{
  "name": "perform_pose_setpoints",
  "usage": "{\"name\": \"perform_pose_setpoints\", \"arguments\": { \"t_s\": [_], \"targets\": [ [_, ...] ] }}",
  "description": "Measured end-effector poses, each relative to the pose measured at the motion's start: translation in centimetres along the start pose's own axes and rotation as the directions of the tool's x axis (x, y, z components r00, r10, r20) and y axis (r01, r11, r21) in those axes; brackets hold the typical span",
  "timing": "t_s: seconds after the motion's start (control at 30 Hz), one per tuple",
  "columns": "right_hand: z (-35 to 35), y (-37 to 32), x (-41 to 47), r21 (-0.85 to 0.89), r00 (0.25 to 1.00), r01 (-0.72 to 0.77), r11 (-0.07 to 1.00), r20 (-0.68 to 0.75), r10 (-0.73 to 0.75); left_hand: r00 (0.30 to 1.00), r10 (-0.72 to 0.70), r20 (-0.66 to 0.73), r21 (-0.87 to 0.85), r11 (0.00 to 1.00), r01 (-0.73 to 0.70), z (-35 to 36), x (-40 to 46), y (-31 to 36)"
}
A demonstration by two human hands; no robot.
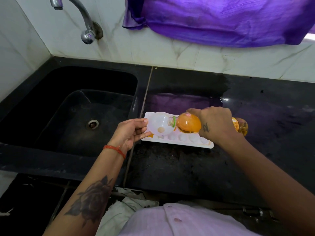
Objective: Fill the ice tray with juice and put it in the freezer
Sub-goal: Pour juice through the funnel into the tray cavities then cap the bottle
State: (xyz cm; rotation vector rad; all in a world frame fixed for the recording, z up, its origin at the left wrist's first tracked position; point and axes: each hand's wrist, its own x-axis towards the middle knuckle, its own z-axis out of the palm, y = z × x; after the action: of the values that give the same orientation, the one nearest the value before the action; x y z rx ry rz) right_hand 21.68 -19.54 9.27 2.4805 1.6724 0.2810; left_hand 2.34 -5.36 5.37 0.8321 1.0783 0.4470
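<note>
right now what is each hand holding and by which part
The left hand pinches the rim of a translucent white plastic funnel. The right hand grips the middle of a tipped clear plastic bottle of orange juice, its mouth in the funnel.

Hands: we count two, left hand (131,133) and right hand (215,124)
Bottles: one juice bottle (188,124)
Funnels: one (159,124)
Ice trays: one (187,142)
Sinks: one (51,150)
Taps: one (81,19)
</note>
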Motion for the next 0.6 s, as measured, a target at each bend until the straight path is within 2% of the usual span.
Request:
{"name": "perform_pose_setpoints", "arguments": {
  "t_s": [0.6],
  "targets": [
    [-0.36, 0.14, 0.13, 0.021, 1.0, -0.003, 1.0, 0.001, 0.003, 1.0, -0.001, 0.004, -0.006, 1.0, 0.001, -0.01, -0.01, 0.09]
  ]
}}
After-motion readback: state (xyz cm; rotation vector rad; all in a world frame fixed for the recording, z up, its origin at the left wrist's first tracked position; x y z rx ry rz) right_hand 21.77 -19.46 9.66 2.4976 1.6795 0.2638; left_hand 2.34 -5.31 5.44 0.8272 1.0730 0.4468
